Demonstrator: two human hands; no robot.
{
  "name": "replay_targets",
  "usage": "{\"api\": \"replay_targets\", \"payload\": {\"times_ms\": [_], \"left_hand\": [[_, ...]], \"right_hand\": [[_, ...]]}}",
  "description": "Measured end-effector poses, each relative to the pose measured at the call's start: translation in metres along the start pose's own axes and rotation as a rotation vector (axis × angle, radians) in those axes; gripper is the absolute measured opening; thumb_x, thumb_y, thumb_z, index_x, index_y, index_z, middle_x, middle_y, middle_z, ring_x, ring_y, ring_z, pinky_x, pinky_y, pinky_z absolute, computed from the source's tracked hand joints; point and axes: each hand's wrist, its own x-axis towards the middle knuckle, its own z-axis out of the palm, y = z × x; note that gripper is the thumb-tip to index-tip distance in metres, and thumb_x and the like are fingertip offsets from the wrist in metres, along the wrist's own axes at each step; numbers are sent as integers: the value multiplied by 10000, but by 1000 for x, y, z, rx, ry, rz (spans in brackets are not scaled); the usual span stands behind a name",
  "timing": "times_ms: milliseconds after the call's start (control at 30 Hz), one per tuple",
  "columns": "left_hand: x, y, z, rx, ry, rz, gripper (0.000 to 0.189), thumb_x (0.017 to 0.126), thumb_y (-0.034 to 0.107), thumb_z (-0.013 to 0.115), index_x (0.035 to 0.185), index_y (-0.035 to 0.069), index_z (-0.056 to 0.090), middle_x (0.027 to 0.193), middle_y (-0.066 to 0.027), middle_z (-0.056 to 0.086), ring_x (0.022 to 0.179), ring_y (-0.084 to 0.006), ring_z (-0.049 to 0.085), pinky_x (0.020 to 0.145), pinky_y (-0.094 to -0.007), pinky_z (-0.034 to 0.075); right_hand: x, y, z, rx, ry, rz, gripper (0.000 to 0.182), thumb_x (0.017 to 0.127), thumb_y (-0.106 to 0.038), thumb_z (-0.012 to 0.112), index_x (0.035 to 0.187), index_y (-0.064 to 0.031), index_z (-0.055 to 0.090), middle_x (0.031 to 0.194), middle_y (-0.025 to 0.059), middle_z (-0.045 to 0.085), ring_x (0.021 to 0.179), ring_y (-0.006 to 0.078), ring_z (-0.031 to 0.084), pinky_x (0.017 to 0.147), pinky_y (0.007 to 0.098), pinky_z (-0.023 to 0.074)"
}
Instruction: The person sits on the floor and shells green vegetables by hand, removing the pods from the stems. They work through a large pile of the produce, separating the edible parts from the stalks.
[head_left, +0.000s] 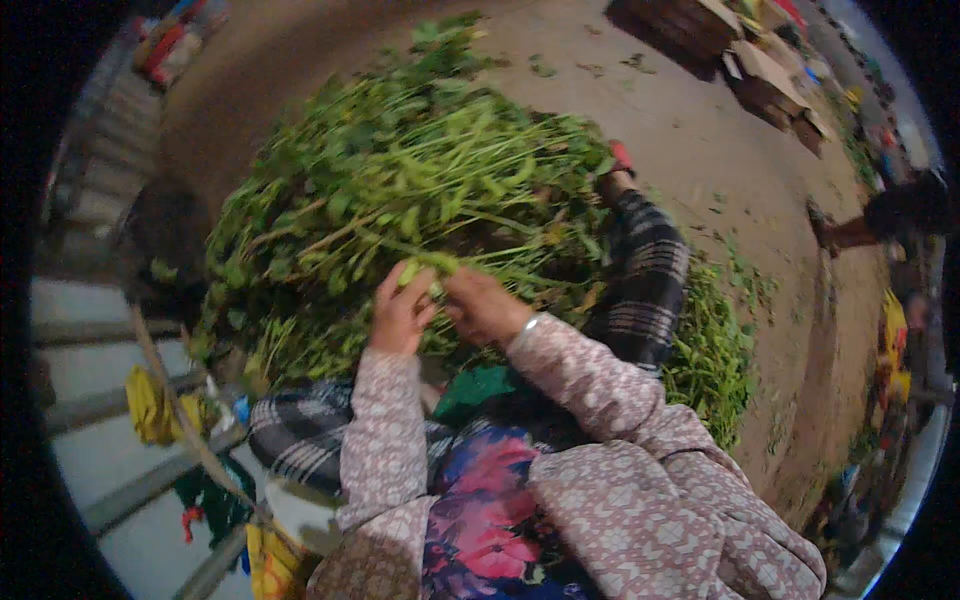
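Note:
My left hand (403, 309) has its fingers closed around light green bean pods (409, 273) at the near edge of a heap. Close against it, my right hand (484, 304) grips a podded plant stem (441, 261); its fingertips are partly hidden and blurred. Beyond both hands lies a large heap of cut green bean plants (420, 165), a tangle of leaves, stems and pods. A green cloth or bag (476, 391) shows below my hands, between my legs.
My legs in plaid trousers (643, 277) flank the heap. More green plants (709, 352) lie at the right. A white bucket (304, 514) and a wooden stick (191, 427) are at lower left. Cardboard boxes (769, 82) stand at upper right; another person's limb (851, 231) shows at far right.

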Motion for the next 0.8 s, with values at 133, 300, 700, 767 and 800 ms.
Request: {"api": "replay_targets", "payload": {"times_ms": [133, 300, 700, 767, 800], "left_hand": [[-1, -13, 13, -9, 83, 68, 126, 809, 145, 572, 906, 64, 572, 709, 39, 511, 549, -41, 430, 408, -196, 319], [1, -26, 13, 6, 194, 231, 169, 828, 137, 452, 810, 40, 589, 749, -1, 564, 571, -82, 502, 491, -241, 407], [-14, -6, -26, -457, 108, 42, 222, 838, 153, 534, 990, -9, 520, 613, 21, 418, 449, -58, 361, 341, -188, 245], [-12, 9, -28, -496, 150, 106, 207, 846, 186, 543, 952, 8, 538, 571, 32, 399, 411, -55, 324, 327, -199, 228], [-8, 17, -27, -298, 174, 190, 215, 848, 209, 555, 945, 17, 559, 549, 41, 386, 404, -41, 303, 330, -199, 205]], "right_hand": [[5, -12, 4, 291, 161, 281, 201, 745, -40, 551, 936, -10, 497, 787, 130, 530, 695, 264, 529, 583, 339, 435], [9, -32, 8, 198, 164, 430, 229, 847, -106, 503, 1039, 18, 487, 880, 144, 604, 785, 170, 594, 643, 286, 465], [17, -29, -14, 303, 184, 509, 261, 825, -143, 546, 1031, 17, 534, 759, 69, 594, 645, 112, 526, 585, 263, 429], [17, -25, -16, 304, 138, 502, 257, 847, -135, 526, 1044, 30, 528, 724, 3, 541, 605, 70, 460, 545, 225, 395], [17, -24, -15, 336, 160, 496, 255, 844, -141, 533, 1029, 34, 533, 727, 11, 550, 616, 68, 467, 548, 227, 395]]}}
